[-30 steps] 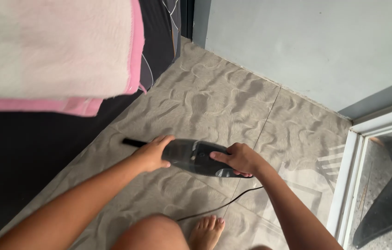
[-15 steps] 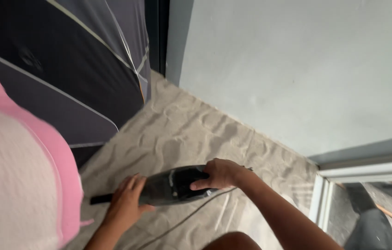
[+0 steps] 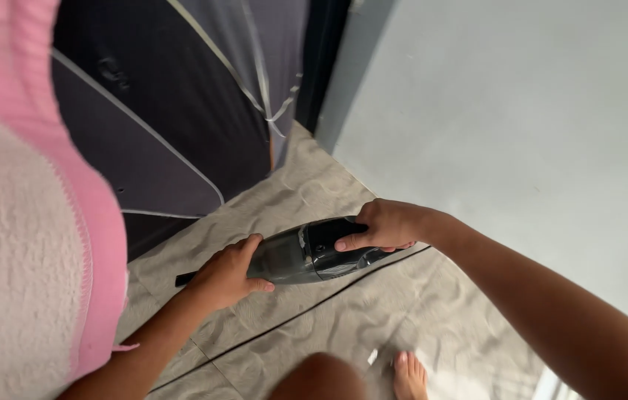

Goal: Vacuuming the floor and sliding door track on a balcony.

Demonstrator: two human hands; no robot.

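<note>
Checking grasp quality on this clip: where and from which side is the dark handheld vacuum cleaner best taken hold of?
Probably by the rear handle of the dark grey plastic handheld vacuum cleaner, from above, where the right hand already wraps it. It lies almost level above the floor, handle end thickest. The left hand steadies the tapered front by the thin black nozzle, too slim to carry the weight.

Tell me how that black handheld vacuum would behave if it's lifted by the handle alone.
The handheld vacuum looks rigid, so it probably won't flex. The left hand supports its front while the right hand grips the rear, suggesting it may dip nose-down. Its trailing cord is floppy and could drag.
</note>
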